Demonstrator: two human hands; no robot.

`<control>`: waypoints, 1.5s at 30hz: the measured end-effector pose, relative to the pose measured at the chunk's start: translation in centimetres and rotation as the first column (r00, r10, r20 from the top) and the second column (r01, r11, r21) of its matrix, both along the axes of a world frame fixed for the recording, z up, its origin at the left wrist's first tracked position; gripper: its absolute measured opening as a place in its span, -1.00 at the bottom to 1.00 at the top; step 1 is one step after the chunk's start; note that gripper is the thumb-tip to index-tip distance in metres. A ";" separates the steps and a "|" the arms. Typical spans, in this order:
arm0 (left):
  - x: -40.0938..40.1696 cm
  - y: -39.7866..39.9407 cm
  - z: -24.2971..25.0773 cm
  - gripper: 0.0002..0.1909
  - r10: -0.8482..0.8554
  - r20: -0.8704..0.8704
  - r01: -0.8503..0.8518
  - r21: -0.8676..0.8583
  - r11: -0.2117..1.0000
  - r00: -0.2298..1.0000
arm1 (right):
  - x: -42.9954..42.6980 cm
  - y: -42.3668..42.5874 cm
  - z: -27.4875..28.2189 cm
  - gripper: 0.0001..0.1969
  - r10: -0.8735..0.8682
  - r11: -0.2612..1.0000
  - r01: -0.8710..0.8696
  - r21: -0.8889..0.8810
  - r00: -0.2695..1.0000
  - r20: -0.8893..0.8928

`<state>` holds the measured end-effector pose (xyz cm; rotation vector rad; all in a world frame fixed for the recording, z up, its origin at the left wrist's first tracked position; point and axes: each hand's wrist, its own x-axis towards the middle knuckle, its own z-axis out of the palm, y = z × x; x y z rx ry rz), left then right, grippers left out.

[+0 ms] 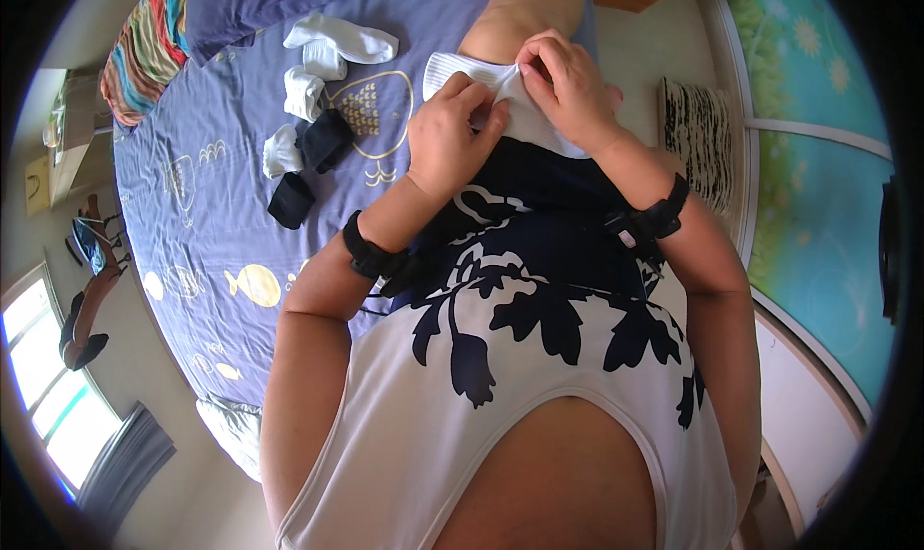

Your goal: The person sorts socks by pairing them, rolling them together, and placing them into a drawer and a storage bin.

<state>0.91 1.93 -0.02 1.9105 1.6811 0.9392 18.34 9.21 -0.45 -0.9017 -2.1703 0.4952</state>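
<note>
A white ribbed sock (530, 113) lies across my lap, on the dark patterned dress and against my bare leg. My left hand (455, 131) pinches its fabric near the ribbed cuff, thumb and fingertips together. On the other side, my right hand (567, 88) pinches the sock's upper edge between thumb and fingers. On the bed to the left lie an unfolded white sock (354, 39), several bundled white socks (303, 94) and two folded black socks (325, 140), (291, 201) close together.
The bed (224, 247) has a blue-grey sheet with fish prints. A purple pillow (289, 5) and a striped, multicoloured cloth (148, 52) lie at its upper left. At right are a black-and-white striped mat (696, 142) and teal sliding doors (816, 189).
</note>
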 end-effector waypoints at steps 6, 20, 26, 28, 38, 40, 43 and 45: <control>-0.1 0.2 0.1 -0.78 0.012 0.047 -0.011 -0.022 1.000 0.999 | 0.2 -0.1 -1.3 -0.84 -0.070 0.979 0.051 0.196 0.993 0.090; -8.1 2.7 -5.1 -0.78 0.224 0.202 -0.237 0.045 0.970 0.954 | 0.9 -2.3 0.0 -0.40 0.193 0.961 -0.266 0.074 0.838 0.510; -15.9 7.9 -8.7 -0.58 0.246 -0.625 -0.098 0.262 0.960 0.740 | 0.6 -1.6 0.7 -0.40 0.245 0.956 -0.294 0.020 0.829 0.503; -17.6 9.4 -10.2 -0.69 0.320 -0.732 -0.096 0.331 0.939 0.602 | 0.4 -1.6 0.8 -0.40 0.253 0.955 -0.297 0.010 0.830 0.497; -16.6 9.2 0.3 -0.75 0.296 0.673 -0.315 -0.098 0.944 0.678 | 0.5 -1.2 2.9 -0.48 0.297 0.955 -0.290 -0.063 0.940 0.166; -14.3 7.4 3.0 -0.74 0.140 0.929 -0.080 -0.120 0.990 0.343 | 0.1 -0.8 4.2 -0.52 0.274 0.961 -0.270 -0.051 0.958 0.082; -9.5 4.2 4.7 -0.59 0.110 0.991 0.252 -0.125 0.960 0.071 | -1.3 -0.9 6.4 -0.61 0.219 0.971 -0.229 -0.074 0.969 -0.115; -6.7 3.2 5.6 -0.61 0.105 0.994 0.334 -0.112 0.936 0.038 | -2.1 -0.9 7.1 -0.65 0.183 0.974 -0.209 -0.092 0.955 -0.234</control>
